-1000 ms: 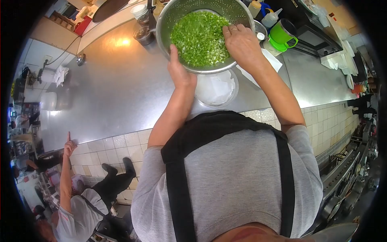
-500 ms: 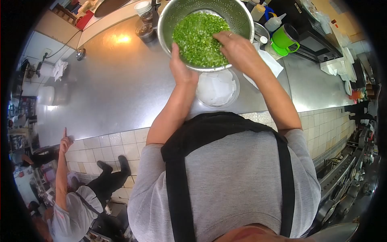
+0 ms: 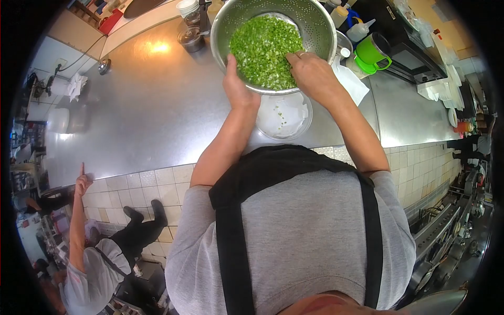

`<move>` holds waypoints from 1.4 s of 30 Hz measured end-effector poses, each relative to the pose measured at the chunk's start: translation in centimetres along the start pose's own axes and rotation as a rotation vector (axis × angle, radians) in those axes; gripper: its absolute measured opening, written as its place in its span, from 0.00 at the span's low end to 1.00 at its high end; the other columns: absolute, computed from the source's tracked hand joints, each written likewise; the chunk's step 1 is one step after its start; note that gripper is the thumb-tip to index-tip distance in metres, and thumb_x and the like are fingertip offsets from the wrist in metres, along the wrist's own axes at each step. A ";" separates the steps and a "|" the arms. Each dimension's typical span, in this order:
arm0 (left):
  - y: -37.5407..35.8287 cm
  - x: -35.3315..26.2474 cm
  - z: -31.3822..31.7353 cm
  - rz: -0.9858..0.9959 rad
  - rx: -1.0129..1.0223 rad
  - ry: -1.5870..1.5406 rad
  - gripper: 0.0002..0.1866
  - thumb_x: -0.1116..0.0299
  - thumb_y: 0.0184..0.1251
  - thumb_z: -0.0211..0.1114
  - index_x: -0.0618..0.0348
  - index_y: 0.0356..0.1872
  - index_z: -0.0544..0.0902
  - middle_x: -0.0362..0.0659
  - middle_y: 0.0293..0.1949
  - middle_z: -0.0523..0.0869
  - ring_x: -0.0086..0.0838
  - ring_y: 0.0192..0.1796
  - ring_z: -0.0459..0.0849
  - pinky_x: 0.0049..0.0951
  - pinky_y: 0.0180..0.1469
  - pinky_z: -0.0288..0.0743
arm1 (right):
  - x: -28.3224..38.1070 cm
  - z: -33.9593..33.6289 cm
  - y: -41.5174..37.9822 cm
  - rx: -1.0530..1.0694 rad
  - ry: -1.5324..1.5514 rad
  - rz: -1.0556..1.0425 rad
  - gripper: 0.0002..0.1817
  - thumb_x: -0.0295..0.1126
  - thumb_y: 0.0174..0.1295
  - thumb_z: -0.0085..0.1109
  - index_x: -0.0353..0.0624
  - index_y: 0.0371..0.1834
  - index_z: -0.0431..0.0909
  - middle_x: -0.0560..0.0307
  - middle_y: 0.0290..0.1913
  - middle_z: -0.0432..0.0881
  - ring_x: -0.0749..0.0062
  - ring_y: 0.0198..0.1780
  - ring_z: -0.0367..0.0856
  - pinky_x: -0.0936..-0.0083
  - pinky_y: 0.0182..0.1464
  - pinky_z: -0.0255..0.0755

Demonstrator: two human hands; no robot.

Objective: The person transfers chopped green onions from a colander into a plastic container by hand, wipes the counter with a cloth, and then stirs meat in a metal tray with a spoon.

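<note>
A metal colander (image 3: 321, 39) is tilted toward me over the counter, with chopped green onions (image 3: 265, 50) heaped in it. My left hand (image 3: 240, 86) grips its near left rim, thumb over the edge and the other fingers hidden beneath. Inside the near right rim, my right hand (image 3: 314, 73) has its fingers curled into the green onions; the fingertips are partly hidden. Just below the colander stands a round clear container (image 3: 283, 131) lined with white paper, a few green bits lying on the paper.
The steel counter (image 3: 152, 105) carries a dark sauce jar (image 3: 190, 39), a green mug (image 3: 373, 51), a squeeze bottle (image 3: 359, 30) and white paper (image 3: 352, 86). A black microwave (image 3: 409, 58) stands at right. Another person (image 3: 100, 262) is at lower left, one arm stretched out.
Some green onion bits have dropped onto the white paper in the container. The colander has shifted slightly right, and my right hand has moved a little down and right along its rim.
</note>
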State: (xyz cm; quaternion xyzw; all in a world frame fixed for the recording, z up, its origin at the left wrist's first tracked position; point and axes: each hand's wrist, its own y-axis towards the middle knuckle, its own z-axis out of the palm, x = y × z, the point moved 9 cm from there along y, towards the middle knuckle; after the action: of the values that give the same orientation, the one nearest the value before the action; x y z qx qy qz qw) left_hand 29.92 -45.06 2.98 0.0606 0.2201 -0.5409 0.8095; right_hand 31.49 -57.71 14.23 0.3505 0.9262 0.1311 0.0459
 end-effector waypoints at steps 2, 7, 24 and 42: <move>0.3 -0.2 -0.2 0.000 -0.005 0.043 0.24 0.53 0.75 0.49 0.59 0.63 0.69 0.48 0.60 0.76 0.41 0.60 0.76 0.45 0.64 0.69 | -0.3 1.2 0.2 0.161 0.060 0.093 0.16 0.26 0.57 0.56 0.34 0.50 0.76 0.41 0.42 0.82 0.49 0.46 0.81 0.58 0.48 0.75; 0.0 -0.1 -0.2 0.017 -0.026 0.059 0.24 0.55 0.74 0.50 0.59 0.62 0.70 0.47 0.59 0.77 0.40 0.59 0.77 0.44 0.63 0.69 | 0.6 1.1 -0.5 0.211 0.175 0.113 0.18 0.27 0.57 0.58 0.34 0.52 0.76 0.42 0.45 0.82 0.47 0.47 0.81 0.57 0.50 0.74; -1.2 0.8 0.8 -0.067 -0.011 0.011 0.23 0.64 0.62 0.55 0.63 0.57 0.72 0.48 0.52 0.80 0.40 0.53 0.79 0.41 0.59 0.73 | -1.3 -0.9 0.0 0.034 -0.101 0.074 0.15 0.26 0.57 0.59 0.39 0.49 0.78 0.45 0.44 0.82 0.51 0.47 0.81 0.61 0.49 0.75; -1.1 0.9 0.7 -0.040 -0.008 0.023 0.22 0.60 0.65 0.56 0.61 0.56 0.74 0.48 0.50 0.82 0.39 0.51 0.81 0.40 0.56 0.75 | 1.2 -1.0 -1.6 0.174 0.313 -0.021 0.14 0.26 0.56 0.58 0.40 0.48 0.79 0.46 0.46 0.82 0.52 0.50 0.80 0.60 0.51 0.74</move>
State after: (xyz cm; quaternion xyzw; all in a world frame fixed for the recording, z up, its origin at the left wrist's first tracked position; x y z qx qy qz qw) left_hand 29.36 -46.51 3.36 0.0590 0.2327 -0.5554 0.7962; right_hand 29.35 -58.28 14.71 0.3189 0.9334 0.1028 -0.1283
